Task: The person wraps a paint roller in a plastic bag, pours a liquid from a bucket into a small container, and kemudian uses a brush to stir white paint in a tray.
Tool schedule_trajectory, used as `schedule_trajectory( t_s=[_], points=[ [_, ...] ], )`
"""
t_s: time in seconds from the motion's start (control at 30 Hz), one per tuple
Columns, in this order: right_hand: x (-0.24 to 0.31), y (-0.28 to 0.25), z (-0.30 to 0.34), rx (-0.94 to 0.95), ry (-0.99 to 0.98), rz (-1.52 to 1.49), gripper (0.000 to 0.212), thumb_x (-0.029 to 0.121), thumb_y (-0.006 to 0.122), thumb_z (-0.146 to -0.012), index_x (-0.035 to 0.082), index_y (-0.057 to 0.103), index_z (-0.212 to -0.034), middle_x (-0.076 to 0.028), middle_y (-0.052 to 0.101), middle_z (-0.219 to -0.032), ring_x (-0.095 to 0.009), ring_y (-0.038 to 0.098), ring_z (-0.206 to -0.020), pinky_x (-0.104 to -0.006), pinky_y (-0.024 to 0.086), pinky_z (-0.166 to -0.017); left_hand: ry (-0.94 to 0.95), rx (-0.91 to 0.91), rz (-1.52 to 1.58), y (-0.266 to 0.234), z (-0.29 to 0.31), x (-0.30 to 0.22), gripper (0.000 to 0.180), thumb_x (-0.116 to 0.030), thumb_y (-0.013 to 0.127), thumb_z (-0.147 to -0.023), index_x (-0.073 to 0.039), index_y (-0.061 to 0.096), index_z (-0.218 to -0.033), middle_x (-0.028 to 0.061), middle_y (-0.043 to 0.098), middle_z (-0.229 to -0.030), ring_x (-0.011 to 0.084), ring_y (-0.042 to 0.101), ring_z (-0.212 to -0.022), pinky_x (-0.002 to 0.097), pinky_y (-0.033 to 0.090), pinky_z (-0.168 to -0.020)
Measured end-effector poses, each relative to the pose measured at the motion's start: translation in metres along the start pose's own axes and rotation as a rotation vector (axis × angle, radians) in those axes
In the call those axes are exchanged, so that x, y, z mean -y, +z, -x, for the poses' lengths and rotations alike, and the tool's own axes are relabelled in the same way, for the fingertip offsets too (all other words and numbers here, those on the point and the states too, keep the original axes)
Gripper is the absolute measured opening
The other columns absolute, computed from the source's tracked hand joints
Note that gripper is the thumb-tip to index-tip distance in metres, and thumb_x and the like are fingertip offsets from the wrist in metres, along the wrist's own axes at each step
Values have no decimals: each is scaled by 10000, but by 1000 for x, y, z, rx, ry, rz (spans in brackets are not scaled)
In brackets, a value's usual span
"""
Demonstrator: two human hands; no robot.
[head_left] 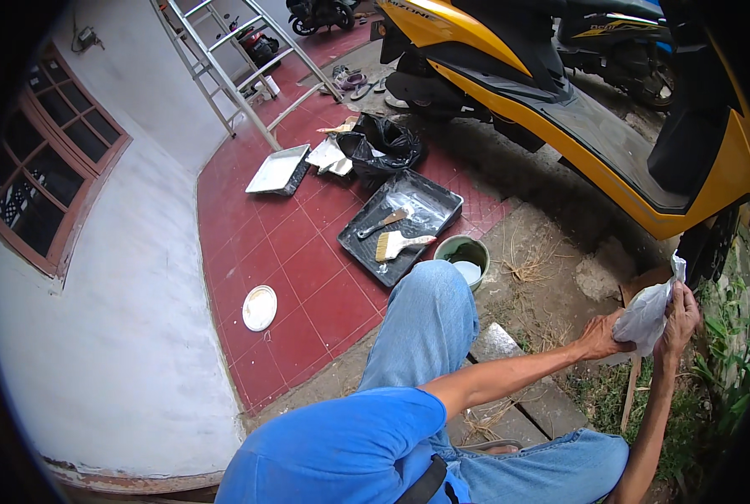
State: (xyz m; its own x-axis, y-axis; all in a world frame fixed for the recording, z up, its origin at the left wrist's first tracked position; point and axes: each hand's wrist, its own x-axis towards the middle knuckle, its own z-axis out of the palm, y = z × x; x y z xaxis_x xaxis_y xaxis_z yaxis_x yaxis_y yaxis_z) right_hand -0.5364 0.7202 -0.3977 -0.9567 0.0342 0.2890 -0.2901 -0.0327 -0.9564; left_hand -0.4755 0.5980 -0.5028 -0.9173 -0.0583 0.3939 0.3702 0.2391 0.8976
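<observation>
At the right, a thin crumpled whitish bag (645, 317), plastic by its look, is gripped between my two hands. My left hand (603, 338) reaches across and closes on its lower left side. Higher up, my right hand (680, 317) pinches its right edge, and a twisted end sticks up above the fingers. Whether anything is inside cannot be seen. Beyond my knee lies a black paint tray (429, 202) smeared with white, holding a scraper (383, 223) and a wide paintbrush (402, 244). A green bucket (464, 256) with white paint stands beside the tray.
A yellow scooter (551, 143) stands close in front of my hands. Farther off are a black plastic bag (381, 147), a second, white-coated tray (279, 170) and an aluminium ladder (240, 76). A white lid (260, 308) lies on the red tiles. Plants (740, 353) grow at right.
</observation>
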Motion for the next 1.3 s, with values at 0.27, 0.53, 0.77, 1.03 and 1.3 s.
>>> schedule_trajectory(
  t_s=[0.27, 0.53, 0.77, 1.03, 1.3],
  points=[
    [-1, -5, -2, 6, -13, 30, 204, 230, 559, -902, 36, 621, -914, 76, 470, -671, -15, 385, -586, -183, 296, -524, 82, -89, -158, 23, -11, 35, 597, -135, 610, -715, -16, 378, -1252, 254, 573, -1021, 430, 541, -942, 478, 422, -818],
    [-3, 4, -1, 79, -10, 34, 208, 233, 561, -901, 34, 617, -924, 80, 464, -659, -6, 373, -573, -176, 289, -511, -124, -107, -192, 22, 6, 36, 587, -121, 613, -709, 1, 344, -1215, 265, 525, -1096, 417, 505, -1014, 465, 405, -850],
    [-3, -13, -3, -17, -20, 76, 195, 220, 581, -889, 32, 626, -915, 86, 435, -634, -7, 348, -538, -176, 267, -485, -73, 187, 75, -2, 2, 10, 683, -272, 738, -556, -59, 447, -1136, 206, 599, -1020, 367, 566, -979, 443, 436, -840],
    [-11, -14, -8, -320, -122, 330, 242, 218, 575, -802, -16, 630, -771, -91, 533, -552, -90, 494, -522, -310, 395, -483, -45, 265, 96, 25, -2, 47, 281, -29, 499, -783, 3, 576, -1051, 123, 667, -897, 193, 620, -791, 339, 480, -728],
    [6, -97, 25, -550, -40, 469, 258, 226, 586, -796, -21, 619, -728, -39, 521, -546, -78, 455, -534, -293, 370, -489, -75, 373, -112, 76, 21, -12, 473, -145, 621, -667, 20, 511, -1097, 269, 596, -933, 428, 573, -901, 430, 446, -771]
  ],
)
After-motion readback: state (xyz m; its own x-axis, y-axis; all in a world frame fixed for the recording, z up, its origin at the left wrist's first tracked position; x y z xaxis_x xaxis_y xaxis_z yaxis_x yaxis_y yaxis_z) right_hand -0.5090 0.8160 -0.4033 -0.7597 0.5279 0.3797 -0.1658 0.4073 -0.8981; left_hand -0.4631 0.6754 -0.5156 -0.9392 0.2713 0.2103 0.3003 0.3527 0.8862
